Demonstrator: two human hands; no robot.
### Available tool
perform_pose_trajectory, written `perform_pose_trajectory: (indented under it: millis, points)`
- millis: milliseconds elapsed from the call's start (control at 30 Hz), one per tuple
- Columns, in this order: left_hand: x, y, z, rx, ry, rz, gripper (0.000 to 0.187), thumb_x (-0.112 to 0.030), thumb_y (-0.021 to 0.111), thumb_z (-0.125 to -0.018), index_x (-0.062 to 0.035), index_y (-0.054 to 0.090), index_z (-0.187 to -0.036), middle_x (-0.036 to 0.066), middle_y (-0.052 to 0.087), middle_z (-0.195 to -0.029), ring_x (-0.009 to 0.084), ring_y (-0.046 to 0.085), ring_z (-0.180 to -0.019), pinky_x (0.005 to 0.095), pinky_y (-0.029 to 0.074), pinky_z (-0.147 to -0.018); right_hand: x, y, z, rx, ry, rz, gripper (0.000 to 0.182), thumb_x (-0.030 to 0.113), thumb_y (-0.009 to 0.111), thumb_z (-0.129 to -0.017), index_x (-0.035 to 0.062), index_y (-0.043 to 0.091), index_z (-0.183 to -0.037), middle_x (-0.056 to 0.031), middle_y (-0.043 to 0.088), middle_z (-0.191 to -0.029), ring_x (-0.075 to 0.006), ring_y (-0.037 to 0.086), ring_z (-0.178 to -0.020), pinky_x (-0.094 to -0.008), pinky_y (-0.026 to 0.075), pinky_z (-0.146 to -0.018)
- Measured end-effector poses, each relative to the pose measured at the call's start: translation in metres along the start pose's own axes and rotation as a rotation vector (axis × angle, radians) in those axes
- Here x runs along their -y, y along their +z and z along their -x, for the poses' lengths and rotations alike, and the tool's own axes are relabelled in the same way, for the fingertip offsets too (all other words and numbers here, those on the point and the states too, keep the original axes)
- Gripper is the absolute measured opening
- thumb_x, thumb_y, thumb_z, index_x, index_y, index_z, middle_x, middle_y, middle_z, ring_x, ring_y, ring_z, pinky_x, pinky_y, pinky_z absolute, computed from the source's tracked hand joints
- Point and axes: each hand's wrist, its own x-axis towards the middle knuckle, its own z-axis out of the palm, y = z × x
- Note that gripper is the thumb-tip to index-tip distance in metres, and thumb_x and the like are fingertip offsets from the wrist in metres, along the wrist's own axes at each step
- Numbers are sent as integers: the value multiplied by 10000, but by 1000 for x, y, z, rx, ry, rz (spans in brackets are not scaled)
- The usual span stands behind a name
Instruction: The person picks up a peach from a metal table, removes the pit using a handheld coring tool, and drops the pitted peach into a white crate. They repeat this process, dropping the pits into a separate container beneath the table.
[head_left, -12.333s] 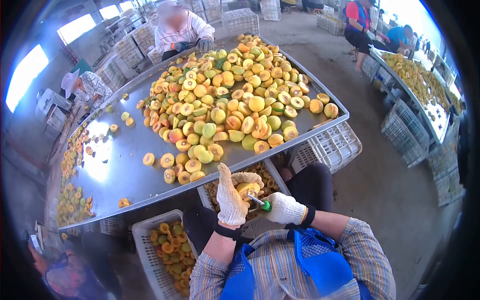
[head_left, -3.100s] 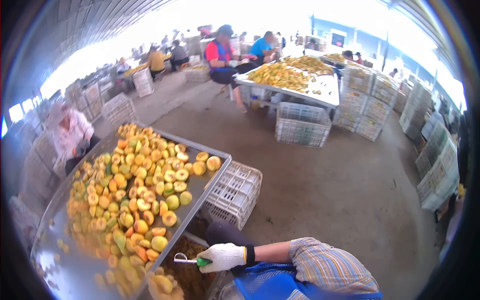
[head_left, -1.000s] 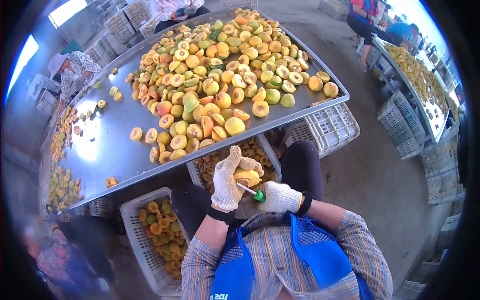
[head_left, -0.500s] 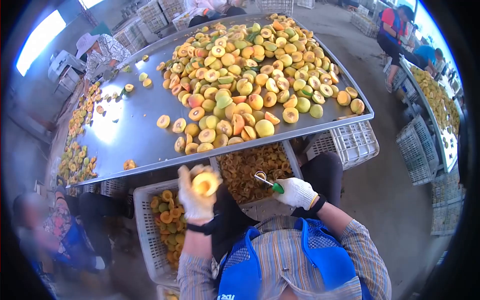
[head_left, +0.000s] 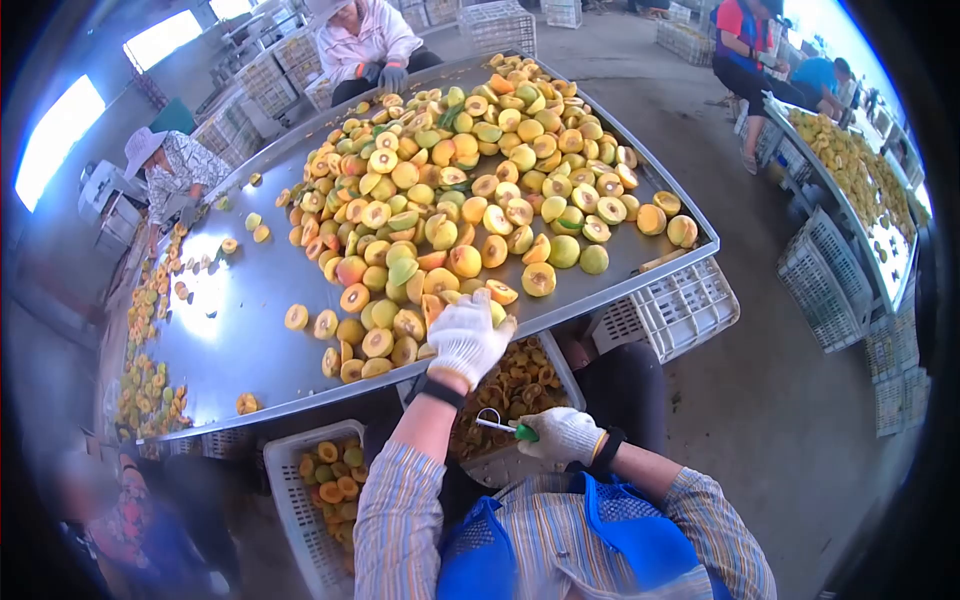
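My left hand [head_left: 468,338], in a white glove, reaches over the near edge of the metal table [head_left: 250,350]. Its fingers are curled at a yellow halved fruit at the front of the large pile of fruit halves [head_left: 440,180]. In its white glove, my right hand [head_left: 565,437] is closed round the green handle of a loop-ended metal tool [head_left: 494,421], held over a crate of small fruit pieces [head_left: 520,375] below the table edge. A white crate [head_left: 290,500] with hollowed fruit halves stands to the left.
An empty-looking white crate [head_left: 690,305] is under the table's right corner. People sit at the far side [head_left: 365,45] and left side [head_left: 175,165], with another at the lower left [head_left: 125,510]. A second fruit table [head_left: 850,180] with stacked crates stands at right.
My left hand has gone from holding a hollowed half above the left crate to the pile, and that half is out of it. My right hand has moved slightly down with the tool.
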Motion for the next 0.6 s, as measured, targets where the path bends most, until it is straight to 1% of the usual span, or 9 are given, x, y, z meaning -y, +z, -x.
perform_pose_trajectory:
  millis: [67,167,233,367,433,467,500,567,600]
  points:
    - [-9,-1,-32,259,-130,-131,647,-574,677,-793,-76,588,-1195,100,660,-1127,268,668,-1038,456,549,-797,-6,0,0,-17,5,-13,318,372,621,-854,137,684,-1060,-164,704,-876,-359,695,-822,-473,551,-749]
    - [-15,-12,-44,374,-127,-131,675,-580,686,-783,-59,585,-1199,135,653,-1183,282,667,-1057,460,543,-838,-12,-2,-2,-27,6,-31,328,380,621,-851,130,684,-1054,-175,701,-868,-363,694,-815,-477,549,-745]
    - [-11,-15,-44,383,-134,-128,689,-561,700,-769,-54,581,-1220,157,650,-1208,306,661,-1079,451,536,-872,-14,-4,-2,-27,5,-39,333,384,622,-849,127,684,-1052,-180,700,-864,-366,693,-810,-479,548,-743]
    - [12,-7,-32,285,-92,-51,670,-480,742,-739,-35,597,-1218,187,680,-1098,340,667,-1038,439,532,-869,-7,-7,5,-44,18,-54,346,395,622,-846,126,682,-1053,-172,703,-878,-367,692,-832,-485,546,-752]
    - [39,0,-21,81,-150,549,517,-345,756,-772,-1,607,-1128,140,695,-1032,274,664,-987,354,517,-860,-2,-9,9,-38,36,-54,351,399,622,-846,125,681,-1058,-173,704,-889,-366,691,-849,-485,545,-762]
    - [42,-6,-16,52,-222,1151,436,-214,755,-793,18,612,-1133,113,696,-1011,225,665,-931,286,519,-823,0,-8,11,-63,58,-54,367,403,619,-848,129,677,-1084,-175,705,-904,-366,689,-870,-483,543,-771]
    - [51,-16,-3,95,-364,1343,387,-192,695,-849,26,607,-1156,116,689,-1037,216,674,-907,295,539,-776,2,-9,13,-87,77,-51,384,407,616,-849,132,673,-1111,-177,705,-918,-366,687,-890,-482,541,-781]
    - [68,-11,21,-22,-198,2011,392,-278,646,-892,20,604,-1142,152,678,-1053,272,689,-872,357,595,-615,4,-12,16,-108,82,-81,400,411,621,-852,140,666,-1143,-180,705,-928,-366,684,-904,-478,541,-786]
    - [72,-10,37,-27,-179,2166,443,-311,620,-906,28,579,-1188,160,669,-1062,291,677,-888,383,585,-650,8,-13,16,-126,97,-118,419,416,625,-855,147,658,-1174,-183,704,-939,-367,682,-917,-474,540,-792]
